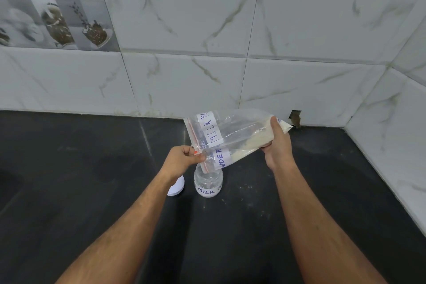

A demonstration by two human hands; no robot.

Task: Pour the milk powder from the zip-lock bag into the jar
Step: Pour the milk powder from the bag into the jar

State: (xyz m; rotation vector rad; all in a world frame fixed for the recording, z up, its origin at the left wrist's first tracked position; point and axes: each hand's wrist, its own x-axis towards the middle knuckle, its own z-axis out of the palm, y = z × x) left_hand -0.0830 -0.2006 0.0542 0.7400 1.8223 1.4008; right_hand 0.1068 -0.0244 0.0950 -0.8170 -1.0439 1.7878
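Note:
A clear zip-lock bag [232, 132] labelled "MILK POWDER" is held tilted above the counter, its red zip end lowest. Cream milk powder [253, 142] lies in the bag's raised right end and along its lower edge. My left hand [184, 157] pinches the zip corner right over the jar's mouth. My right hand [276, 143] grips the bag's bottom end, higher up and to the right. The small clear jar [208, 183] with a "MILK" label stands open and upright below the bag's mouth, a little white powder at its bottom.
A white lid [177, 188] lies flat on the black counter [92, 191] just left of the jar, partly behind my left wrist. Some powder specks [247, 185] are scattered right of the jar. Marble-tiled walls [207, 30] close the back and right side.

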